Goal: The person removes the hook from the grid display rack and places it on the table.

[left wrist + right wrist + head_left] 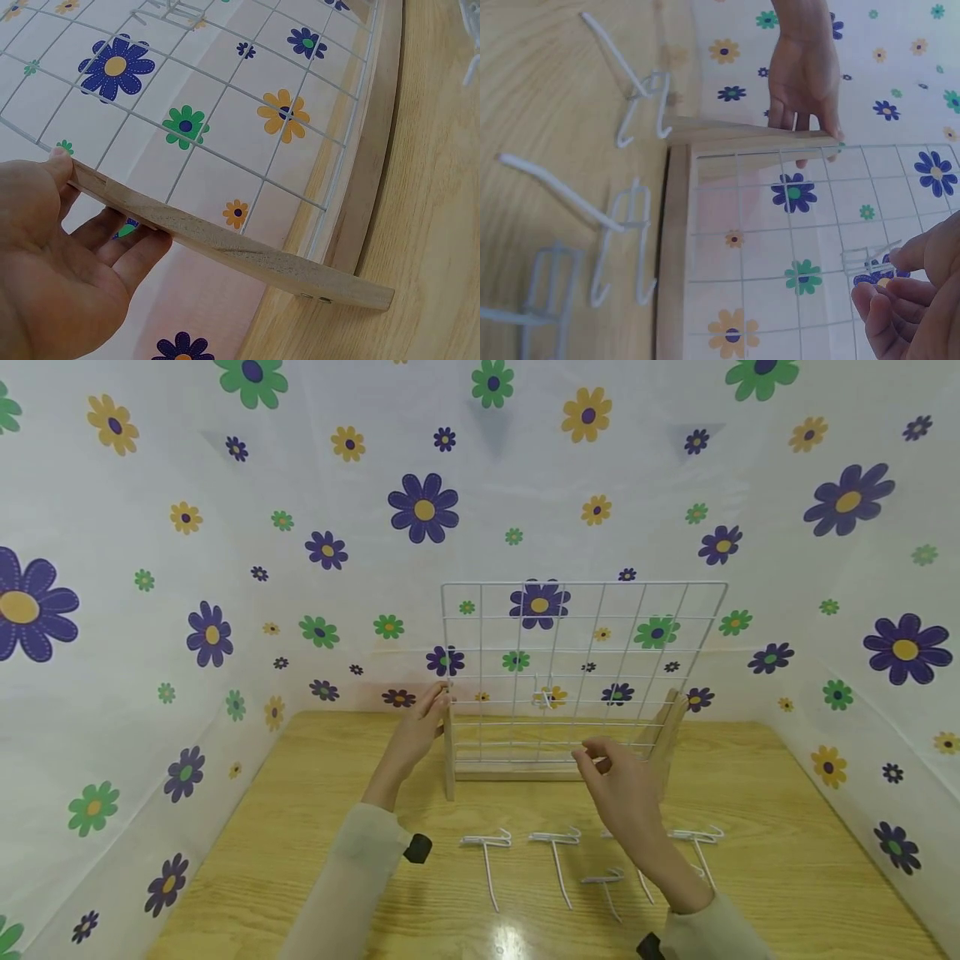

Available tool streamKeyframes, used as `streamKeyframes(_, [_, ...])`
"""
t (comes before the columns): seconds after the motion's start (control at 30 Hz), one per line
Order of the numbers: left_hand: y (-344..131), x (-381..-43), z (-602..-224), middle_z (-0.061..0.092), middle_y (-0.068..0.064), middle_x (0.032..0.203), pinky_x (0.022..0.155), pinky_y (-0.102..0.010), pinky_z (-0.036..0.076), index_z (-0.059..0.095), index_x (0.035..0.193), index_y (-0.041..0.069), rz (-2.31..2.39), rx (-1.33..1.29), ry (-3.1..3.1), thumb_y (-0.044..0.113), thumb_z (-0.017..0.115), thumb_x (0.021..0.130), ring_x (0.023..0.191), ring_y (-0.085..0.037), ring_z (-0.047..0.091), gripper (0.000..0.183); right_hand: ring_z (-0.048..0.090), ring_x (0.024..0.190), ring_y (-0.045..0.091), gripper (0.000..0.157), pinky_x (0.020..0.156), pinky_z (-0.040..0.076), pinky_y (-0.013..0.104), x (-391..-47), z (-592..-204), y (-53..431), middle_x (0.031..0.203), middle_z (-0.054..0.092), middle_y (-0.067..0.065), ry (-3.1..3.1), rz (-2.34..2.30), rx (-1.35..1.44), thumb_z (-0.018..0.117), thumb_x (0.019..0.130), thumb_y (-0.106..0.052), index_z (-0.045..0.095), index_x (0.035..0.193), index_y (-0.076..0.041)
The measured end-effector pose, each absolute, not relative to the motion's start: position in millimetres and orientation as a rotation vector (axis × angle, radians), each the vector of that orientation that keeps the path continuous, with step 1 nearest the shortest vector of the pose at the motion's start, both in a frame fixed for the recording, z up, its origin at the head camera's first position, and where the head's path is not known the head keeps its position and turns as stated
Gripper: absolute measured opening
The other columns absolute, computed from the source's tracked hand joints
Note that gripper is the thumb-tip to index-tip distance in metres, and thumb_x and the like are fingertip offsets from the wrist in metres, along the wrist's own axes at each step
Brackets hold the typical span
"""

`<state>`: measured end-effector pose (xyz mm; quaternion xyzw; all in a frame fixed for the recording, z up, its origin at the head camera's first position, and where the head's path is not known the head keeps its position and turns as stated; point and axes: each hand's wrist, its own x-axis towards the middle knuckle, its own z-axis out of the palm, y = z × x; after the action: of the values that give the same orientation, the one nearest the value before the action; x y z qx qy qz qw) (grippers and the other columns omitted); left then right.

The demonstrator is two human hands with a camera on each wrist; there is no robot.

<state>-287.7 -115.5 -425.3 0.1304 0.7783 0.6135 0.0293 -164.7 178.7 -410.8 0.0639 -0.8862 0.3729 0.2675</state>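
A white wire grid panel point(573, 651) leans back in a wooden stand point(449, 752) on the table. My left hand point(415, 732) holds the stand's left side piece, thumb on one side and fingers on the other, as the left wrist view shows up close point(82, 255). One white wire hook point(859, 259) hangs on the grid near its middle. In front of the grid's lower part is my right hand point(622, 789), its fingers loosely bent with nothing visible between them. From the head view it stands apart from the hung hook.
Several loose white hooks point(555, 838) lie in a row on the wooden table point(300, 827), some partly behind the right forearm. A smaller hook point(602, 879) lies nearer the front. Flower-printed white sheeting point(337, 610) surrounds the table at the back and sides.
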Motion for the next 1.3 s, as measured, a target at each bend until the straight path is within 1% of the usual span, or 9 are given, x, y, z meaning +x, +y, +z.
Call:
streamKeyframes(0.17, [-116.7, -288.0, -423.8, 0.04, -0.016, 0.161, 0.115, -0.052, 0.043, 0.03, 0.164, 0.018, 1.889, 0.399, 2.408, 0.043, 0.04, 0.112, 0.147, -0.039, 0.038, 0.058, 0.066, 0.066, 0.018, 0.019, 0.047, 0.047, 0.022, -180.2, -400.5, 167.7, 0.089, 0.075, 0.012, -2.367, 1.041, 0.197, 0.073, 0.098, -0.012, 0.074, 0.108, 0.003])
streamKeyframes(0.33, [-116.4, -288.6, -422.6, 0.037, -0.016, 0.163, 0.115, -0.052, 0.043, 0.029, 0.165, 0.017, 1.883, 0.404, 2.407, 0.042, 0.039, 0.113, 0.147, -0.039, 0.037, 0.058, 0.067, 0.063, 0.019, 0.019, 0.045, 0.046, 0.022, -194.3, -394.3, 158.8, 0.088, 0.075, 0.012, -2.33, 1.036, 0.222, 0.074, 0.097, -0.011, 0.073, 0.108, 0.004])
streamKeyframes(0.5, [-116.1, -288.8, -421.6, 0.035, -0.015, 0.164, 0.114, -0.051, 0.044, 0.03, 0.164, 0.017, 1.878, 0.387, 2.424, 0.043, 0.039, 0.113, 0.147, -0.039, 0.038, 0.058, 0.068, 0.066, 0.02, 0.022, 0.048, 0.048, 0.022, -206.3, -390.4, 152.6, 0.089, 0.075, 0.013, -2.308, 1.045, 0.232, 0.076, 0.096, -0.01, 0.072, 0.111, 0.005])
streamKeyframes(0.8, [-115.0, -289.6, -424.6, 0.041, -0.017, 0.16, 0.113, -0.052, 0.045, 0.03, 0.164, 0.017, 1.888, 0.396, 2.417, 0.042, 0.04, 0.112, 0.146, -0.04, 0.039, 0.058, 0.069, 0.068, 0.024, 0.021, 0.051, 0.051, 0.02, -218.9, -394.1, 146.6, 0.088, 0.075, 0.015, -2.285, 1.073, 0.232, 0.076, 0.093, -0.005, 0.07, 0.109, 0.008])
streamKeyframes(0.9, [-115.0, -289.0, -425.0, 0.043, -0.016, 0.158, 0.112, -0.052, 0.046, 0.032, 0.164, 0.018, 1.886, 0.401, 2.424, 0.042, 0.04, 0.112, 0.146, -0.04, 0.039, 0.057, 0.069, 0.067, 0.023, 0.019, 0.049, 0.049, 0.019, -220.2, -394.6, 144.9, 0.087, 0.075, 0.015, -2.27, 1.08, 0.239, 0.076, 0.094, -0.004, 0.071, 0.108, 0.007])
streamKeyframes(1.07, [-115.1, -288.5, -425.9, 0.042, -0.015, 0.16, 0.113, -0.051, 0.046, 0.033, 0.163, 0.019, 1.885, 0.389, 2.421, 0.044, 0.04, 0.112, 0.146, -0.04, 0.04, 0.057, 0.067, 0.064, 0.021, 0.01, 0.046, 0.045, 0.019, -222.2, -393.7, 143.8, 0.084, 0.075, 0.014, -2.238, 1.068, 0.268, 0.073, 0.095, -0.002, 0.072, 0.101, 0.006])
streamKeyframes(1.2, [-115.8, -288.0, -425.7, 0.041, -0.015, 0.16, 0.112, -0.051, 0.046, 0.034, 0.163, 0.02, 1.89, 0.379, 2.423, 0.043, 0.04, 0.112, 0.145, -0.039, 0.041, 0.057, 0.066, 0.062, 0.021, 0.007, 0.046, 0.045, 0.018, -225.2, -393.6, 144.4, 0.083, 0.074, 0.015, -2.205, 1.054, 0.285, 0.072, 0.095, 0.001, 0.072, 0.099, 0.007])
streamKeyframes(1.3, [-116.3, -287.7, -425.6, 0.041, -0.017, 0.16, 0.113, -0.052, 0.045, 0.032, 0.164, 0.018, 1.888, 0.388, 2.422, 0.043, 0.04, 0.112, 0.146, -0.041, 0.04, 0.058, 0.066, 0.063, 0.022, 0.006, 0.048, 0.046, 0.017, -226.8, -393.6, 145.8, 0.083, 0.074, 0.016, -2.181, 1.048, 0.273, 0.071, 0.095, 0.002, 0.072, 0.099, 0.007])
